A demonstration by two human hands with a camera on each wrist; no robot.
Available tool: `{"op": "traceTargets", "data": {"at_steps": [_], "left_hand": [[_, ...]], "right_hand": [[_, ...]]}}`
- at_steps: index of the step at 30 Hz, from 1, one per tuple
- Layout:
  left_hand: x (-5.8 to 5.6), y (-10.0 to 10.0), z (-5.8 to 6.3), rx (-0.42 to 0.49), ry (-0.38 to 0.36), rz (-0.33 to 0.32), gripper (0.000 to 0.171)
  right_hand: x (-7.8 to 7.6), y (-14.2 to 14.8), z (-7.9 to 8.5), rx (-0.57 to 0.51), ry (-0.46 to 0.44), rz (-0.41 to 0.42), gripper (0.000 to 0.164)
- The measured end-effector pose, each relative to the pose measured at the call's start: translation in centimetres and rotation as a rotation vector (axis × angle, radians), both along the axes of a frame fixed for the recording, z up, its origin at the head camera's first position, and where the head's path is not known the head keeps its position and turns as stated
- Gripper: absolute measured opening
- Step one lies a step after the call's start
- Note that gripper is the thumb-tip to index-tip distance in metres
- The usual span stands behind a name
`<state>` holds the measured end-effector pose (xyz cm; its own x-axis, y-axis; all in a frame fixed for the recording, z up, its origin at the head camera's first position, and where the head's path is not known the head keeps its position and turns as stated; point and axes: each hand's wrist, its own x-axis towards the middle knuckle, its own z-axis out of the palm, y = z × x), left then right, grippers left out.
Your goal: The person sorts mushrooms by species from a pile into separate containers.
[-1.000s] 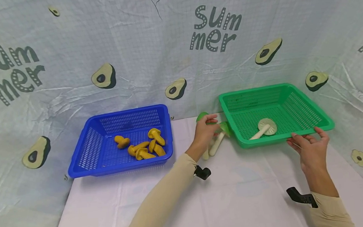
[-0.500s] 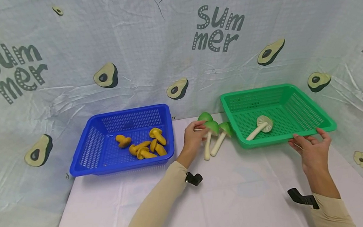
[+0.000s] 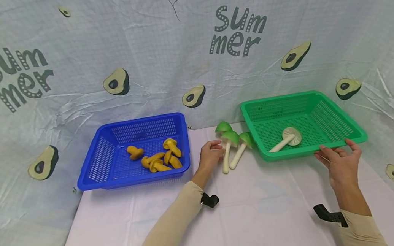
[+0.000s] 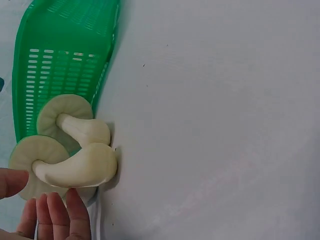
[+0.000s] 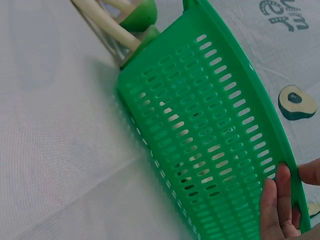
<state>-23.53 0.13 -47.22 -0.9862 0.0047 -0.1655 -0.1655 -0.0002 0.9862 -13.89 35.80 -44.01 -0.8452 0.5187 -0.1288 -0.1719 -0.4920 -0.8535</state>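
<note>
My left hand (image 3: pixel 209 158) is beside a green-capped toy mushroom (image 3: pixel 230 137), fingertips right at its pale stem. In the left wrist view, thumb and fingers are spread apart near the mushroom's cap (image 4: pixel 25 150), not closed round it. Two more green-capped mushrooms lie close by, one to the right (image 3: pixel 245 139) and one partly hidden behind (image 3: pixel 223 127). My right hand (image 3: pixel 341 166) pinches the front rim of a green basket (image 3: pixel 288 154), with the thumb and fingers on either side of the rim in the right wrist view. Inside the basket lies one pale-stemmed mushroom (image 3: pixel 291 136), underside up.
A blue basket (image 3: pixel 84 184) stands at the left with several yellow-brown toy mushrooms (image 3: pixel 157 164) in it. A white cloth covers the table (image 3: pixel 245 218). Behind it hangs a printed curtain (image 3: pixel 151 57) with avocados and lettering.
My left hand has drawn back left and slightly toward me from the green-capped mushrooms, uncovering them. My right hand stays on the basket rim; the mushroom in that basket has shifted slightly.
</note>
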Motion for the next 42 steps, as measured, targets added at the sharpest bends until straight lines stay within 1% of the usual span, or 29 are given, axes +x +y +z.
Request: {"op": "traceTargets", "data": {"at_steps": [3, 5, 10, 16, 20, 25, 29, 33, 37, 42], "left_hand": [[0.11, 0.16, -0.19, 0.017, -0.026, -0.014, 0.035], [0.23, 0.24, -0.17, 0.009, -0.036, -0.026, 0.036], [0.49, 0.31, -0.07, -0.057, -0.051, -0.059, 0.034], [0.53, 0.25, -0.12, -0.144, -0.059, -0.081, 0.028], [0.42, 0.19, -0.02, -0.179, -0.061, -0.097, 0.024], [0.32, 0.16, 0.15, -0.201, -0.065, -0.125, 0.023], [0.30, 0.11, 0.29, -0.199, -0.071, -0.149, 0.024], [0.21, -0.01, 0.32, -0.158, -0.087, -0.168, 0.025], [0.17, -0.07, 0.44, -0.101, -0.104, -0.174, 0.026], [0.12, -0.04, 0.65, -0.075, -0.106, -0.165, 0.027]], "right_hand": [[-0.03, 0.04, -0.07, 0.004, -0.005, -0.002, 0.086], [-0.05, 0.07, -0.11, 0.001, 0.000, 0.000, 0.085], [-0.03, 0.06, -0.11, -0.010, 0.012, 0.005, 0.085], [-0.11, 0.05, -0.11, -0.018, 0.006, -0.003, 0.085], [-0.11, 0.04, -0.11, -0.016, 0.007, -0.004, 0.086], [-0.05, 0.08, -0.08, -0.022, 0.016, 0.006, 0.086], [0.01, 0.01, -0.02, -0.010, 0.004, 0.005, 0.086], [0.03, -0.05, -0.05, -0.005, -0.005, -0.001, 0.086], [0.02, -0.03, -0.07, -0.008, -0.008, -0.007, 0.086], [0.02, 0.01, -0.04, -0.011, -0.002, -0.005, 0.087]]}}
